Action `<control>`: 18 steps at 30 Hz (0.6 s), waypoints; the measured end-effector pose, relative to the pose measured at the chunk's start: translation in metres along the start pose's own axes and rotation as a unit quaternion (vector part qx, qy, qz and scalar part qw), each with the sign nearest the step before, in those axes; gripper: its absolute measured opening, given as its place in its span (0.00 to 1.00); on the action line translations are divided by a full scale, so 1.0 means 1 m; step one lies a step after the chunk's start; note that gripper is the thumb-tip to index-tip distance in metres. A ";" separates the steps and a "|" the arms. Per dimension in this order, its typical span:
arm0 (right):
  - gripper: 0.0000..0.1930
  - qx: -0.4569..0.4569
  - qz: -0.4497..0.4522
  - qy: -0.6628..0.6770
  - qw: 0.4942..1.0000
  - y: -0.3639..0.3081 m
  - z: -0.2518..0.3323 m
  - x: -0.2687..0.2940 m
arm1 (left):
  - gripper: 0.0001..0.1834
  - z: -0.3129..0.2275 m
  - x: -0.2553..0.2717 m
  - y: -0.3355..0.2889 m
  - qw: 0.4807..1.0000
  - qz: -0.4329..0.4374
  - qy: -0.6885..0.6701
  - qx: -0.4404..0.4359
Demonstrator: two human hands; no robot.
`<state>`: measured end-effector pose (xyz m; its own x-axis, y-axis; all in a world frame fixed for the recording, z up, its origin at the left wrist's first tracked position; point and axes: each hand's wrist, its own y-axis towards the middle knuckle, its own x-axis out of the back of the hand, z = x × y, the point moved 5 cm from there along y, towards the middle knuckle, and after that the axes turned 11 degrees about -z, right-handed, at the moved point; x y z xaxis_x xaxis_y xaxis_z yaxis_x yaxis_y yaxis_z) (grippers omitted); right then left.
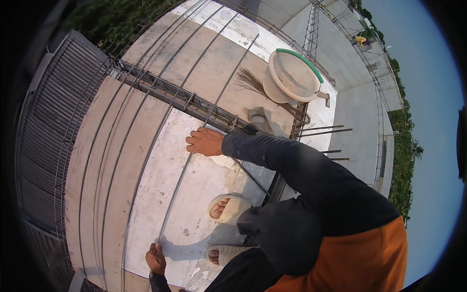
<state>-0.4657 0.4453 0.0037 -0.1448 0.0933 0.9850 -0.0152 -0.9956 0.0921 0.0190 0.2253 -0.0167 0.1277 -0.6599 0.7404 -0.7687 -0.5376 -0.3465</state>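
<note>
A thin steel rod (pixel 173 198) runs along the pale formwork panels between my two hands. At its lower end my left hand (pixel 155 259) is closed, thumb and fingertips pinching the rod. Farther up, my right hand (pixel 204 141) lies over the same rod with its fingers curled round it; the fingertips are partly hidden. Beside the rod are my feet in cream slippers (pixel 232 209), where I squat on the panels. More steel rods (pixel 113 180) lie roughly parallel to the left. Just beyond my right hand passes a rebar cage (pixel 189 101) set in a slot between panels.
A large cream basin (pixel 292 80) with a green hose (pixel 304 62) on its rim stands at the upper right, next to a twig broom (pixel 252 82) and a hammer (pixel 325 97). Bars (pixel 326 131) jut out at the right. Corrugated roofing (pixel 58 126) lies left, past the deck edge.
</note>
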 end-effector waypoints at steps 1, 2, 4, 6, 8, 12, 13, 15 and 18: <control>0.10 -0.040 0.027 -0.023 0.999 -0.005 -0.013 0.005 | 0.27 -0.009 -0.009 0.008 1.000 -0.004 0.008 -0.017; 0.11 -0.057 0.024 -0.025 0.998 -0.010 -0.021 0.012 | 0.27 -0.016 -0.017 0.016 1.000 -0.002 0.015 -0.018; 0.10 -0.062 0.000 -0.028 0.998 -0.012 -0.024 0.018 | 0.27 -0.032 -0.027 0.029 0.999 -0.016 0.013 -0.030; 0.10 -0.058 -0.022 -0.033 0.998 -0.010 -0.017 0.017 | 0.27 -0.041 -0.033 0.035 1.000 0.000 0.000 -0.020; 0.09 -0.004 -0.010 -0.026 1.000 -0.003 -0.001 0.008 | 0.28 -0.048 -0.031 0.040 1.000 0.007 -0.010 -0.023; 0.08 -0.005 0.047 -0.075 0.996 -0.002 -0.008 0.008 | 0.27 -0.072 -0.037 0.057 0.998 0.006 -0.046 -0.046; 0.08 -0.003 0.049 -0.103 0.993 -0.004 -0.014 0.014 | 0.27 -0.081 -0.042 0.063 0.997 0.001 -0.064 -0.052; 0.09 -0.014 0.023 -0.105 0.994 -0.008 -0.028 0.029 | 0.26 -0.100 -0.056 0.077 0.996 -0.014 -0.065 -0.054; 0.09 -0.017 -0.007 -0.133 0.991 -0.011 -0.029 0.034 | 0.24 -0.110 -0.070 0.083 0.996 -0.020 -0.069 -0.056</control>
<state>-0.4991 0.4597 0.0316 0.1209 0.0978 0.9878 -0.0500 -0.9933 0.1045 -0.1223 0.2847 -0.0339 0.2386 -0.7098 0.6627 -0.8250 -0.5082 -0.2472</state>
